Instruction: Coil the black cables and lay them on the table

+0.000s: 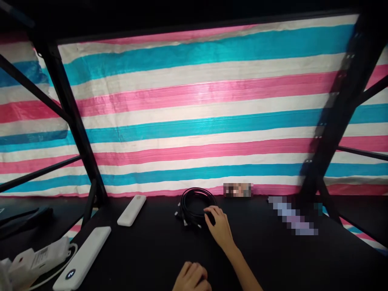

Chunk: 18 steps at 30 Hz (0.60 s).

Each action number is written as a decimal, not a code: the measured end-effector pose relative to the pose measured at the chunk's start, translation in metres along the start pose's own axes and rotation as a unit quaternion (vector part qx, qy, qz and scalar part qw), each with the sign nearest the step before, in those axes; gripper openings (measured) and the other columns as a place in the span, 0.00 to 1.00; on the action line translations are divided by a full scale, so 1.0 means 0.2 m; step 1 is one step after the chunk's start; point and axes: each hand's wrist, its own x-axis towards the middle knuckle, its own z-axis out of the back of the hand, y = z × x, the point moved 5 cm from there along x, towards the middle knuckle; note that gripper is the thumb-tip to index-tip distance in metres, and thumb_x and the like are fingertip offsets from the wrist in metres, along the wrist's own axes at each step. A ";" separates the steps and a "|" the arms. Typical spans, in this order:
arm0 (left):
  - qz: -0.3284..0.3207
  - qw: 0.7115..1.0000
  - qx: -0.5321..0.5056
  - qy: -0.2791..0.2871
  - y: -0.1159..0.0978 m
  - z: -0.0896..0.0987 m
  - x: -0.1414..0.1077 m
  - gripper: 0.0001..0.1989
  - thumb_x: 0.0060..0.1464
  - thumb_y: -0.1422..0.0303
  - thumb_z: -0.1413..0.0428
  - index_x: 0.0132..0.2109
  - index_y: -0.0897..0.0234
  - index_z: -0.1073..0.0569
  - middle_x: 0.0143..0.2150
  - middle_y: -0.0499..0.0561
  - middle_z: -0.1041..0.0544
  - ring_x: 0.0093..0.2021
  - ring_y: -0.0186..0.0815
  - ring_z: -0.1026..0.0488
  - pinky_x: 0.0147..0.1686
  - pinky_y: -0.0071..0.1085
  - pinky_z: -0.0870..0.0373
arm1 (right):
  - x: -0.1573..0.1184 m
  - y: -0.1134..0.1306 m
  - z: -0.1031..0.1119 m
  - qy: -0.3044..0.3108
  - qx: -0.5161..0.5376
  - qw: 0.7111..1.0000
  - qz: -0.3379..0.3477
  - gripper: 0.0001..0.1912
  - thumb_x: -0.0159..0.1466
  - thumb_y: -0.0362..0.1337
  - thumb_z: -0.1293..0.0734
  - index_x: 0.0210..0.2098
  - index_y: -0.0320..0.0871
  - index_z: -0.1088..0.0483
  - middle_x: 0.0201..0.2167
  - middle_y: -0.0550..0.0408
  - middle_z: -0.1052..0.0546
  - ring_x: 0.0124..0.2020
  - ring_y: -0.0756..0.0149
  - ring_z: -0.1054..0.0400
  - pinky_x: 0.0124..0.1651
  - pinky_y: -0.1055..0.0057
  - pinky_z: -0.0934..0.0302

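Observation:
A coil of black cable [182, 208] with several plugs at its lower left lies on the black table [145, 250]. My right hand [218, 226] is at the coil's right side, its fingers curved over the edge of the loops; whether they grip the cable cannot be made out. Near the front edge of the view, my left hand [192, 277] rests low over the table with its fingers curled, and its fingertips are hidden. Two white power banks lie to the left, a smaller one [131, 210] farther back and a longer one [83, 258] with a small lit display closer.
A white power strip [41, 258] with a white cord is at the lower left. Pixelated items lie at the back [238, 190] and right [292, 216]. Black metal posts [71, 109] frame a striped sheet [197, 93] behind the table.

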 end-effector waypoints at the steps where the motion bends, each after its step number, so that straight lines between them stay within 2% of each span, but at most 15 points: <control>1: 0.012 1.000 0.007 0.016 0.04 -0.03 0.05 0.11 0.58 0.72 0.54 0.30 0.58 0.32 0.27 0.46 0.26 0.26 0.32 0.28 0.27 0.30 0.30 | -0.02 -0.02 0.01 -0.004 0.007 1.000 0.001 0.09 0.63 0.35 0.39 0.37 0.46 0.27 0.38 0.50 0.25 0.41 0.57 0.32 0.45 0.59 0.39; 3: 0.053 0.997 0.029 0.056 0.15 -0.09 0.16 0.09 0.55 0.75 0.52 0.40 0.59 0.30 0.37 0.50 0.24 0.38 0.36 0.25 0.38 0.33 0.28 | -0.03 -0.04 0.03 -0.015 0.021 1.000 -0.001 0.10 0.64 0.35 0.41 0.37 0.45 0.28 0.37 0.50 0.26 0.41 0.58 0.32 0.45 0.60 0.38; 5: 0.079 0.991 0.056 0.092 0.27 -0.17 0.25 0.18 0.52 0.75 0.49 0.51 0.63 0.33 0.47 0.57 0.25 0.47 0.43 0.28 0.45 0.40 0.29 | -0.02 -0.05 0.05 -0.028 0.030 0.999 -0.007 0.10 0.65 0.34 0.42 0.37 0.45 0.29 0.37 0.50 0.26 0.41 0.58 0.33 0.45 0.60 0.38; 8: 0.107 0.980 0.093 0.137 0.43 -0.29 0.33 0.19 0.52 0.73 0.48 0.53 0.65 0.34 0.46 0.59 0.26 0.47 0.48 0.29 0.46 0.46 0.31 | -0.01 -0.05 0.06 -0.037 0.039 0.998 -0.015 0.10 0.66 0.33 0.43 0.36 0.45 0.30 0.36 0.50 0.26 0.40 0.58 0.33 0.43 0.61 0.37; 11: 0.139 0.968 0.122 0.170 0.52 -0.36 0.33 0.15 0.55 0.71 0.48 0.50 0.65 0.32 0.43 0.58 0.26 0.46 0.49 0.30 0.45 0.48 0.32 | -0.01 -0.05 0.06 -0.032 0.043 0.998 -0.022 0.11 0.65 0.32 0.43 0.35 0.45 0.29 0.34 0.50 0.26 0.39 0.58 0.33 0.41 0.63 0.36; 14: 0.154 0.957 0.143 0.199 0.53 -0.36 0.29 0.10 0.56 0.69 0.47 0.45 0.65 0.29 0.43 0.59 0.27 0.47 0.50 0.32 0.47 0.48 0.35 | -0.01 -0.05 0.04 -0.023 0.045 0.998 -0.031 0.11 0.65 0.32 0.43 0.35 0.45 0.29 0.34 0.50 0.26 0.38 0.59 0.33 0.38 0.65 0.36; 18: 0.172 0.944 0.165 0.229 0.52 -0.27 0.22 0.09 0.56 0.65 0.45 0.43 0.64 0.28 0.42 0.58 0.27 0.45 0.48 0.32 0.47 0.48 0.36 | -0.02 -0.07 0.02 -0.009 0.054 0.998 -0.042 0.11 0.64 0.34 0.42 0.36 0.44 0.28 0.34 0.50 0.27 0.38 0.59 0.33 0.36 0.66 0.37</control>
